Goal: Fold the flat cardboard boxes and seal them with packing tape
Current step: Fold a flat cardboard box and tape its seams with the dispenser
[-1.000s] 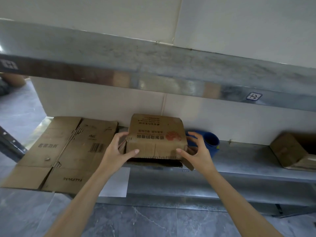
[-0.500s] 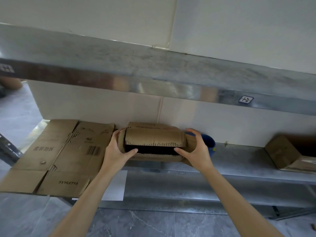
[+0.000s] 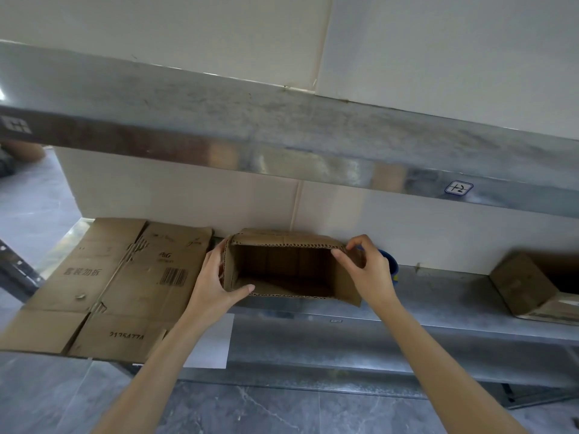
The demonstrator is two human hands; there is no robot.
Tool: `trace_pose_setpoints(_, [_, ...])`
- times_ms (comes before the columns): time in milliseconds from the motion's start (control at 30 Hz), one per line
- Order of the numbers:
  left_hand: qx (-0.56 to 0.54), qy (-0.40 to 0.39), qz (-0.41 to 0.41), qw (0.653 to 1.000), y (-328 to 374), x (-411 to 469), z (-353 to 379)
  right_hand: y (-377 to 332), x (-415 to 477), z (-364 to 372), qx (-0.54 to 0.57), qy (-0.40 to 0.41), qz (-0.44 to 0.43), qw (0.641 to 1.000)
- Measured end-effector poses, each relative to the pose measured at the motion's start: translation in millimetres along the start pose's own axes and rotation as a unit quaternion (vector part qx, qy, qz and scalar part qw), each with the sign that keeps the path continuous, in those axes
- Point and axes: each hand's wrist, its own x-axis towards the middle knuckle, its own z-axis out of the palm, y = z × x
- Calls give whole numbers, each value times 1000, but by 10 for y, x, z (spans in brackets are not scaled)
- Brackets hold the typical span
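A small brown cardboard box lies on the metal shelf with its open mouth turned toward me, the inside dark and empty. My left hand grips its left wall, thumb curled over the lower front edge. My right hand pinches the upper right corner and the side flap there. A large flattened cardboard box with a barcode and printed text lies on the shelf to the left, overhanging the front edge. Behind my right hand a blue roll-like object shows only partly.
An upper metal shelf runs overhead across the view. Another brown box sits at the right end of the lower shelf. A white sheet hangs on the shelf front. The grey floor lies below.
The small box has tipped back and opened up: a second ago its printed face was toward me, now its open mouth is. My right hand shifted to the upper right corner.
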Motion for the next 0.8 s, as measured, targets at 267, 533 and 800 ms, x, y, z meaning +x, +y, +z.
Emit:
trace_pose_setpoints(267, [-1, -37, 18, 999, -115, -134, 16, -56, 30, 118, 3, 65, 25, 998])
trace_pose_setpoints(533, [1, -48, 30, 998, -165, -139, 2, -89, -40, 109, -59, 12, 11, 998])
trace_pose_setpoints(800, [16, -45, 35, 998, -99, -45, 93, -99, -67, 239, -188, -47, -8, 981])
